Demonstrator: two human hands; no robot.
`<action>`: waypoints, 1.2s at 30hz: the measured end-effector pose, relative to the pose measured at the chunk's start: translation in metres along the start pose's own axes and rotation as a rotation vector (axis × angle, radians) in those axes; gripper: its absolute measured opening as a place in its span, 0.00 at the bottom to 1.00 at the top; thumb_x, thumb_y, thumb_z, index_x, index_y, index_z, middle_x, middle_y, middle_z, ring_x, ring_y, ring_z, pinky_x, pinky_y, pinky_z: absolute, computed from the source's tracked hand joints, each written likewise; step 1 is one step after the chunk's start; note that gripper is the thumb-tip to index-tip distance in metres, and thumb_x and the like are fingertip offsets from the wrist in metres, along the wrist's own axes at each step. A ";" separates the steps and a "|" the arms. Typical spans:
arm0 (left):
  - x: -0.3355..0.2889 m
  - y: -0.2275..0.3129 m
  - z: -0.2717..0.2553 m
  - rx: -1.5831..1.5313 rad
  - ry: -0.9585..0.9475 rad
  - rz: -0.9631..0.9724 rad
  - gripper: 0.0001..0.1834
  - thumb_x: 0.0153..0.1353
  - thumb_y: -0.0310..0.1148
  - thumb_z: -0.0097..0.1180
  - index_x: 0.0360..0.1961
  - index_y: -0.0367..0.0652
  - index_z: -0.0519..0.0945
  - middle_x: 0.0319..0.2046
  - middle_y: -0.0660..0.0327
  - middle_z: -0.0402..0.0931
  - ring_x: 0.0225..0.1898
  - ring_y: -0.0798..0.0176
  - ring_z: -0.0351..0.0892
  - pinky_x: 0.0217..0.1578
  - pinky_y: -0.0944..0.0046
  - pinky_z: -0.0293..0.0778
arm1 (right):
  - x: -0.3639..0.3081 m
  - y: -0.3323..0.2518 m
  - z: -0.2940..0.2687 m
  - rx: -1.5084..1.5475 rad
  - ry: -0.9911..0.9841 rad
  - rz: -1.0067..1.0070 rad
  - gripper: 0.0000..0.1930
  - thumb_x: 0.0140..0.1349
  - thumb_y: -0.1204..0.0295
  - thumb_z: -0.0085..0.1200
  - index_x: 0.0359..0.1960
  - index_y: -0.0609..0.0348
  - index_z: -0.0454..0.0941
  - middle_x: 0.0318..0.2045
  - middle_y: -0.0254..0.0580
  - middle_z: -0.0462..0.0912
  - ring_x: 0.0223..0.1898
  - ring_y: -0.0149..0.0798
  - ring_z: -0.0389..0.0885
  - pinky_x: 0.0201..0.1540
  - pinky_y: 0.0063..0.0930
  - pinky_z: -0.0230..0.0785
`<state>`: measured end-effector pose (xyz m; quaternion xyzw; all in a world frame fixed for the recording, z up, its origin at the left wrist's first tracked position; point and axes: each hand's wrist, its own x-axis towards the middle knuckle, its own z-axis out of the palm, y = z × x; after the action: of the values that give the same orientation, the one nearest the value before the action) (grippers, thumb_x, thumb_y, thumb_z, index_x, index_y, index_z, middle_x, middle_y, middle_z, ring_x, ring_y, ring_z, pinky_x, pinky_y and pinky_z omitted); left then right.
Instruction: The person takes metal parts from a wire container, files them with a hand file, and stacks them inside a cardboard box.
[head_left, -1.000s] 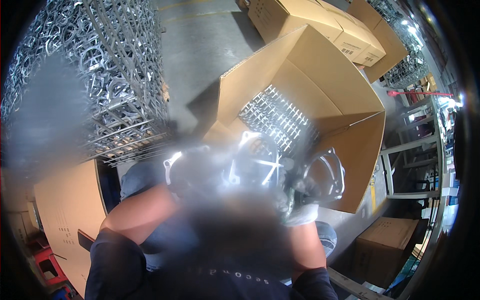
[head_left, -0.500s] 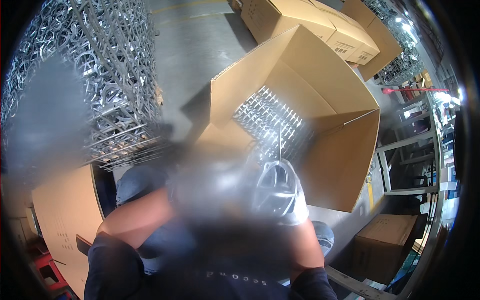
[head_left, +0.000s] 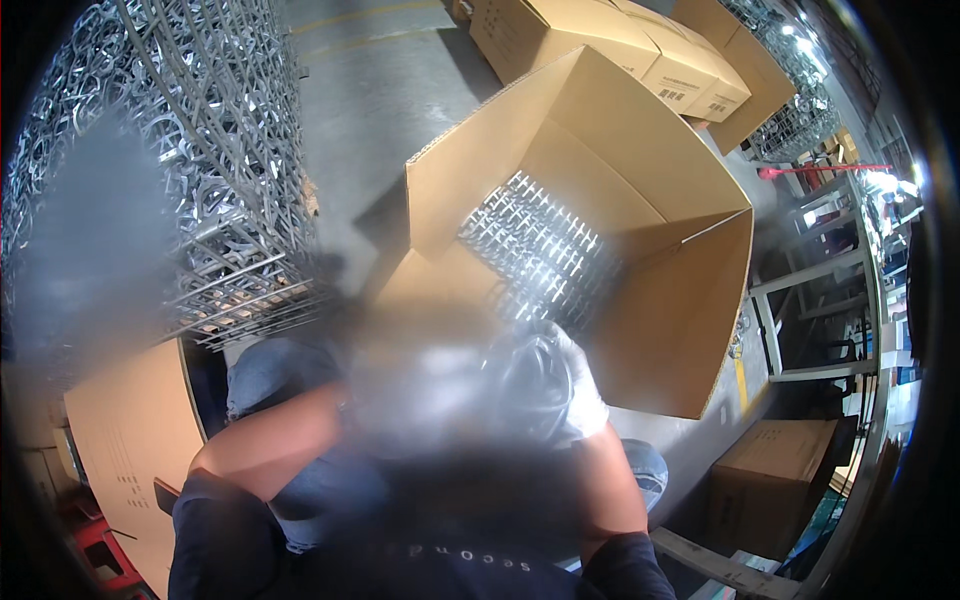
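My right hand [head_left: 585, 397], in a white glove, is closed around the side of a shiny, rounded silvery metal part [head_left: 530, 385] with openings in it. It is held at the near edge of an open cardboard box [head_left: 690, 345]. My left forearm [head_left: 275, 435] reaches in from the left. A hazy smear covers my left hand [head_left: 405, 390], so its fingers do not show. Inside the box lie rows of silvery metal parts [head_left: 535, 240], set close together in a grid-like pattern.
A wire cage [head_left: 225, 265] heaped with metal parts stands at the left. Closed cartons [head_left: 640, 55] sit beyond the box, another carton [head_left: 770, 480] at the lower right near a metal frame rack [head_left: 820, 375]. A large cardboard sheet [head_left: 130, 450] is at the lower left.
The view has shifted slightly, so the box sits a little further left. The metal part has turned or tilted in my right hand and looks hazier. My arms stay nearly in place.
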<state>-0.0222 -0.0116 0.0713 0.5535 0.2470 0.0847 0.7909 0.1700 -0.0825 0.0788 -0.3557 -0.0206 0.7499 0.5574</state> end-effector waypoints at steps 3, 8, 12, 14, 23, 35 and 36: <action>0.004 0.005 -0.002 0.025 -0.026 -0.015 0.15 0.63 0.35 0.42 0.46 0.37 0.72 0.32 0.65 0.75 0.34 0.74 0.70 0.34 0.71 0.67 | 0.004 0.004 -0.009 -0.173 0.020 -0.105 0.15 0.62 0.61 0.40 0.40 0.59 0.71 0.35 0.45 0.77 0.34 0.36 0.75 0.36 0.27 0.70; 0.007 0.011 0.000 -0.193 -0.043 -0.068 0.18 0.62 0.36 0.43 0.49 0.36 0.68 0.39 0.62 0.73 0.38 0.71 0.71 0.41 0.68 0.68 | 0.006 0.000 -0.013 -0.080 -0.107 -0.079 0.19 0.63 0.55 0.36 0.44 0.58 0.68 0.37 0.42 0.75 0.39 0.38 0.76 0.43 0.41 0.72; 0.010 0.012 0.002 -0.128 -0.008 0.091 0.18 0.63 0.35 0.41 0.50 0.35 0.67 0.39 0.60 0.73 0.39 0.70 0.72 0.42 0.67 0.69 | 0.001 -0.005 0.014 -0.038 0.082 -0.073 0.17 0.64 0.55 0.36 0.37 0.56 0.70 0.29 0.39 0.75 0.32 0.36 0.76 0.36 0.35 0.73; 0.008 0.013 0.003 -0.089 -0.047 0.018 0.15 0.63 0.33 0.40 0.47 0.36 0.67 0.39 0.60 0.73 0.39 0.69 0.72 0.41 0.67 0.69 | 0.006 -0.002 0.007 -0.157 0.168 -0.152 0.17 0.64 0.55 0.36 0.35 0.55 0.70 0.28 0.38 0.75 0.29 0.35 0.75 0.34 0.33 0.73; 0.013 0.011 -0.015 -0.017 0.147 0.118 0.15 0.61 0.35 0.43 0.45 0.37 0.68 0.35 0.58 0.73 0.31 0.67 0.74 0.28 0.70 0.73 | -0.012 -0.015 -0.012 -0.172 -0.097 -0.341 0.14 0.60 0.64 0.43 0.42 0.60 0.68 0.36 0.38 0.73 0.33 0.31 0.73 0.33 0.26 0.71; 0.028 -0.029 0.003 -0.890 0.091 -0.345 0.13 0.53 0.24 0.53 0.42 0.45 0.71 0.30 0.64 0.72 0.28 0.71 0.73 0.23 0.74 0.70 | -0.022 0.001 0.037 -0.164 -0.308 -0.239 0.19 0.51 0.62 0.55 0.40 0.63 0.72 0.28 0.43 0.77 0.24 0.34 0.75 0.23 0.19 0.69; 0.027 -0.026 0.006 -0.842 0.076 -0.343 0.13 0.53 0.24 0.53 0.42 0.45 0.71 0.30 0.63 0.72 0.28 0.71 0.73 0.23 0.74 0.70 | -0.023 0.002 0.035 -0.153 -0.283 -0.232 0.19 0.51 0.61 0.54 0.40 0.63 0.72 0.28 0.44 0.77 0.25 0.34 0.75 0.23 0.19 0.69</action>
<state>0.0004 -0.0156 0.0410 0.1311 0.3080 0.0658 0.9400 0.1519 -0.0897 0.1156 -0.2832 -0.1966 0.7193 0.6031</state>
